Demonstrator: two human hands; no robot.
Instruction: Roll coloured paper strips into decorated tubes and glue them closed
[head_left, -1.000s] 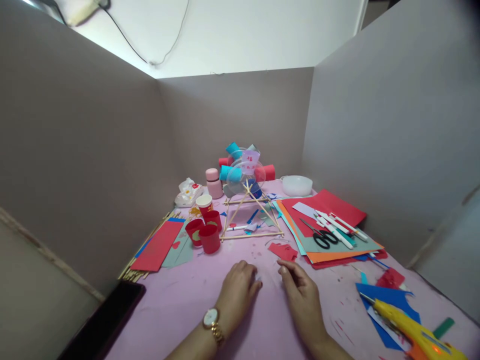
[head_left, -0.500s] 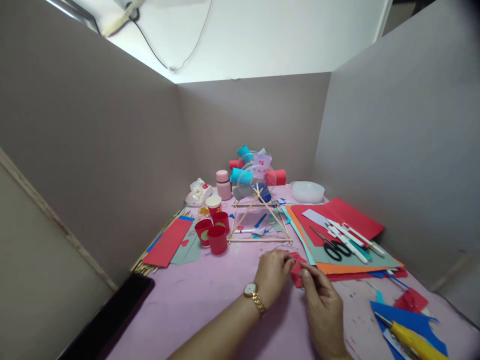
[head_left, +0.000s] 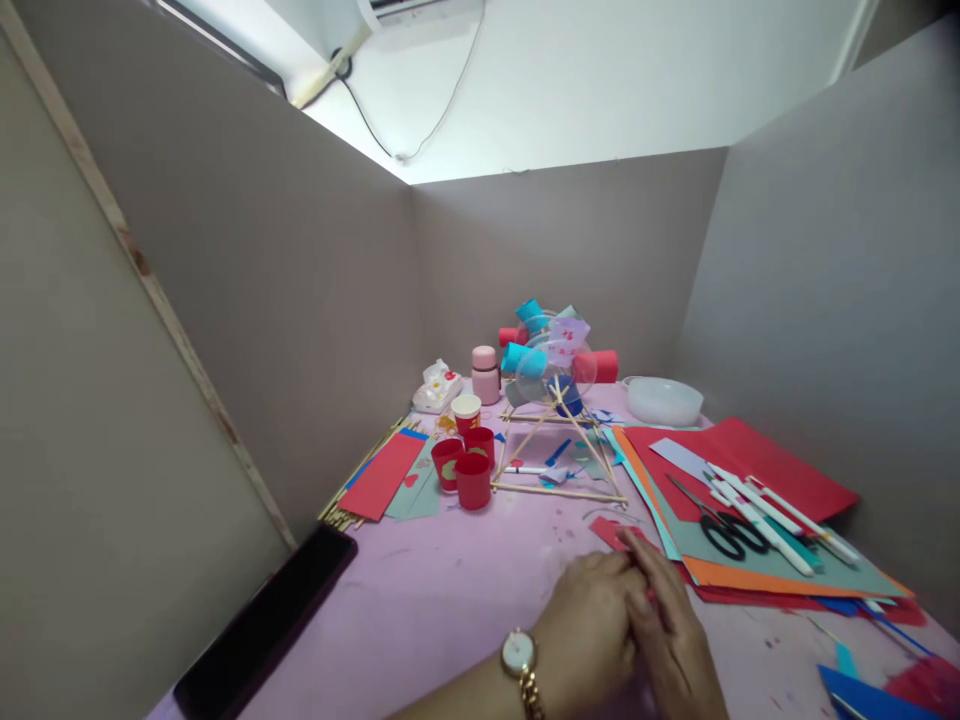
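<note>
My left hand (head_left: pixel 596 622), with a gold watch (head_left: pixel 518 653) on its wrist, is closed and its fingertips are mostly hidden. Against it presses my right hand (head_left: pixel 675 635), its fingers held together and pointing away from me. A small bit of red paper (head_left: pixel 651 597) shows between the two hands. Just beyond the fingertips, a flat piece of red paper (head_left: pixel 609 531) sticks out; whether it joins the bit between the hands I cannot tell. Farther back stands a stick frame (head_left: pixel 559 492) with a wheel of clear discs and blue and red paper tubes (head_left: pixel 596 366).
Red cups (head_left: pixel 473 482) stand left of the frame. A black phone (head_left: pixel 266 620) lies at the left edge. To the right, scissors (head_left: pixel 724 530) and white pens (head_left: pixel 761 520) rest on coloured paper sheets (head_left: pixel 697 570). Grey partitions (head_left: pixel 570 240) enclose the table.
The view has swung left, so things sit farther right. My hands have come together and overlap; before, they were apart with the red paper stretched between their fingers.
</note>
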